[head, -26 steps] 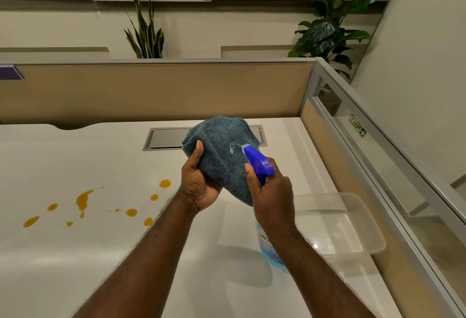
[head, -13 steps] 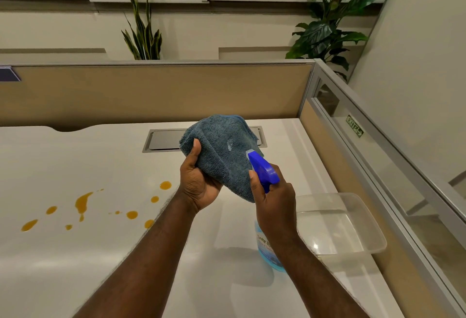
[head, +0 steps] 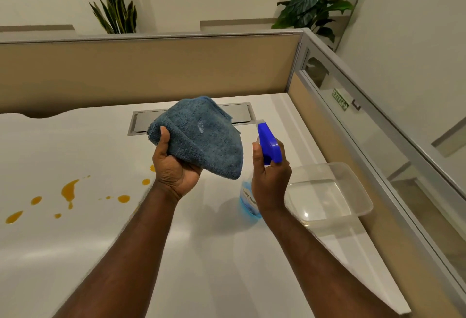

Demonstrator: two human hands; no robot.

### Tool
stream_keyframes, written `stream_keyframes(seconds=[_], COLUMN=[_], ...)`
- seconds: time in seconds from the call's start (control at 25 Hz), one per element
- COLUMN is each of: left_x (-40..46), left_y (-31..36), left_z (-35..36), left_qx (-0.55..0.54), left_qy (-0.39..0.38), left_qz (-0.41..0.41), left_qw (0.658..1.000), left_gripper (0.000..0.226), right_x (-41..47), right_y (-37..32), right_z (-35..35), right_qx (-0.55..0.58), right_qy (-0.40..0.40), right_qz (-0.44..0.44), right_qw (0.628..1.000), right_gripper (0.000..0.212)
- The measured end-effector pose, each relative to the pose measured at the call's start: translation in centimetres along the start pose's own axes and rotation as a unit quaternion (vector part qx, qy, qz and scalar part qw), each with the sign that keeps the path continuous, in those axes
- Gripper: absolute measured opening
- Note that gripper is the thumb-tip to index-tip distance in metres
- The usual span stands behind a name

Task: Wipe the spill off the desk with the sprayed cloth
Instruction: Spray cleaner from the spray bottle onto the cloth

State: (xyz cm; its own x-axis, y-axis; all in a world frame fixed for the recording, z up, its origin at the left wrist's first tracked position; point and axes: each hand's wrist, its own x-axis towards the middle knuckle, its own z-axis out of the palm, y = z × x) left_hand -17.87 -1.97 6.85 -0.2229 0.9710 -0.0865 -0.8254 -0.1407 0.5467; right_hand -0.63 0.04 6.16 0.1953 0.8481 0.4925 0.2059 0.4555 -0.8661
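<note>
My left hand [head: 176,168] holds a bunched blue cloth [head: 204,138] above the white desk [head: 75,141]. A small pale wet patch shows on the cloth's upper face. My right hand [head: 271,181] grips a spray bottle [head: 268,144] with a bright blue trigger head and pale blue liquid below; its nozzle points up and to the left, a little apart from the cloth's right edge. An orange spill [head: 69,190] lies in several drops and a streak on the desk, left of and below my left hand.
A clear plastic tray [head: 353,189] sits on the desk right of the bottle. A grey cable hatch [head: 240,113] lies behind the cloth. Tan partition walls [head: 151,75] bound the desk at the back and the right, with plants beyond.
The spray bottle has drawn away to the right of the cloth, leaving a gap. The cloth has shifted slightly left and tilted, its wet patch still showing.
</note>
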Motion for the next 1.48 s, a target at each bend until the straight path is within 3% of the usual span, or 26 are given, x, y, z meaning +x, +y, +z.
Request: stream_keyframes(seconds=[0.24,0.48,0.64,0.84,0.96,1.08,1.16,1.2,1.24,1.32,1.4,1.48], left_x=[-1.3,-2.3,-2.6,-3.7,-5.4,-7.8,-9.9,-11.2,-12.5,-15.4,-18.2,-20.6], left_y=[1.6,2.9,3.2,3.5,3.7,3.6,3.2,2.8,2.4,1.6,1.1,1.0], left_z=[-2.8,-4.8,-5.8,-6.2,-6.3,-6.5,-6.6,-6.7,-6.9,-7.3,-8.0,-8.4], left_qx=[-0.001,0.002,0.002,0.003,-0.004,-0.014,-0.022,-0.023,-0.021,-0.011,-0.012,-0.007], left_qy=[0.006,0.019,0.008,-0.002,0.004,0.005,0.008,0.010,0.009,0.005,-0.006,-0.021], left_qz=[0.014,0.003,-0.006,-0.011,-0.012,-0.009,-0.013,-0.020,-0.031,-0.059,-0.104,-0.159], left_qw=[1.000,1.000,1.000,1.000,1.000,1.000,1.000,0.999,0.999,0.998,0.994,0.987], left_gripper=[0.069,0.087,0.076,0.071,0.073,0.072,0.074,0.076,0.078,0.083,0.087,0.089], right_x=[-0.7,-1.9,-2.5,-3.7,-4.8,-7.9,-11.0,-12.3,-13.3,-14.7,-15.7,-17.0], right_y=[0.1,-0.3,0.0,0.0,-0.2,-0.5,-0.5,-0.6,-0.7,-0.9,-0.5,-1.0], right_z=[2.4,4.2,4.5,4.0,2.6,0.3,-0.5,-0.6,-0.6,-1.0,-1.9,-3.4], right_qx=[0.007,-0.022,-0.040,-0.060,-0.138,-0.154,-0.060,0.007,0.083,0.227,0.348,0.441], right_qy=[0.044,0.064,0.060,0.000,0.011,0.100,0.082,0.053,0.021,-0.080,-0.174,-0.239], right_qz=[0.042,0.043,0.043,0.040,0.054,0.038,0.123,0.218,0.332,0.539,0.608,0.602], right_qw=[0.998,0.997,0.996,0.997,0.989,0.982,0.987,0.975,0.939,0.807,0.692,0.622], right_gripper=[0.031,0.039,0.043,0.055,0.068,0.053,0.025,0.016,0.023,0.050,0.071,0.078])
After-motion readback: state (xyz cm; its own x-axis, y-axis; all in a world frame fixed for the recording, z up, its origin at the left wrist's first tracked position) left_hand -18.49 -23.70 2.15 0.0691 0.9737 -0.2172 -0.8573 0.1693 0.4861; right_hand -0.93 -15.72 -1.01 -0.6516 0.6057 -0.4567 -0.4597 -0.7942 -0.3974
